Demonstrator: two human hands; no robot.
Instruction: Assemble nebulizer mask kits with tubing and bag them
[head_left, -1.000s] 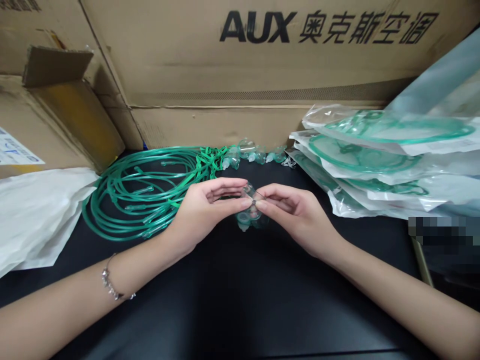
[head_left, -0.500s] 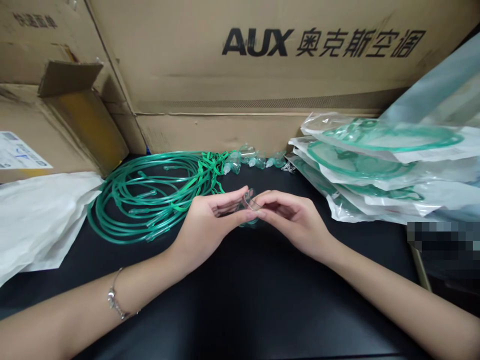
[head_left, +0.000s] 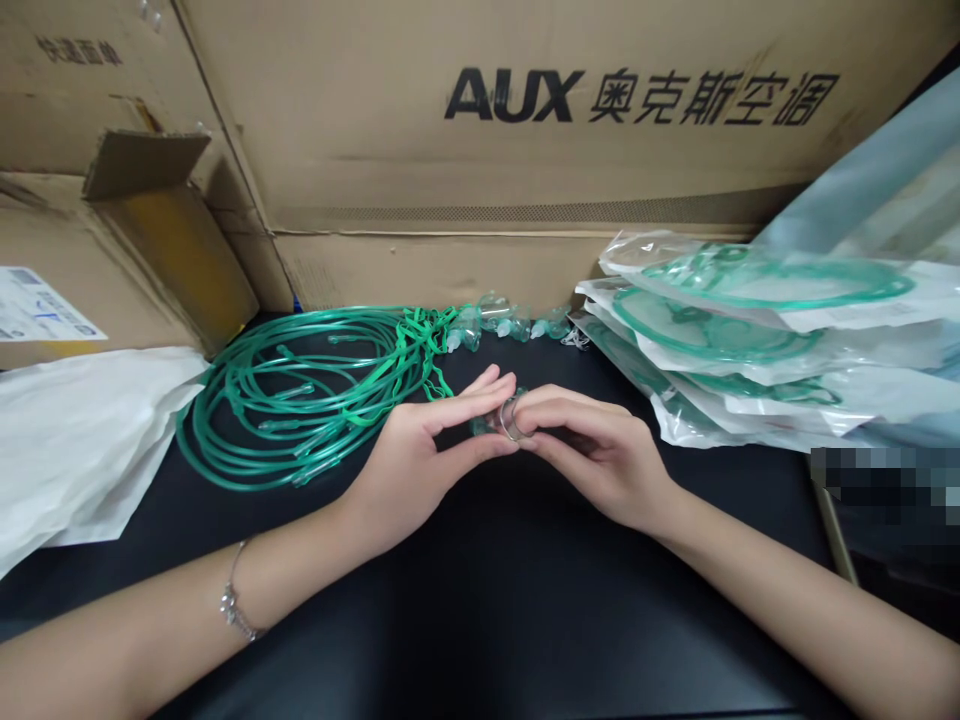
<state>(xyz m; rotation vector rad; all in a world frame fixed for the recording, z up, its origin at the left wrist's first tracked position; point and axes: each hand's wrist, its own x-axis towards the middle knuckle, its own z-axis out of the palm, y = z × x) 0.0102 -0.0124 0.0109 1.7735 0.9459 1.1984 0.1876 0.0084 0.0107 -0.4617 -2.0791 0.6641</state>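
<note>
My left hand (head_left: 427, 445) and my right hand (head_left: 592, 450) meet at the middle of the black table (head_left: 465, 600). Both pinch a small clear plastic part (head_left: 508, 418) with a round rim between thumb and fingertips. The part is mostly hidden by my fingers, so its full shape is unclear. A bracelet (head_left: 234, 606) sits on my left wrist. Just left of my left hand lies a coil of green tubing (head_left: 300, 395).
Several small clear-green connectors (head_left: 510, 318) lie by the cardboard box (head_left: 525, 150) at the back. A stack of sealed bags with green masks (head_left: 750, 330) is at the right. White bags (head_left: 75, 430) lie at the left, below more cardboard boxes (head_left: 90, 230).
The clear part has sunk lower between my fingers and turned so its round rim shows. Both hands closed in a little tighter; the view shifted slightly.
</note>
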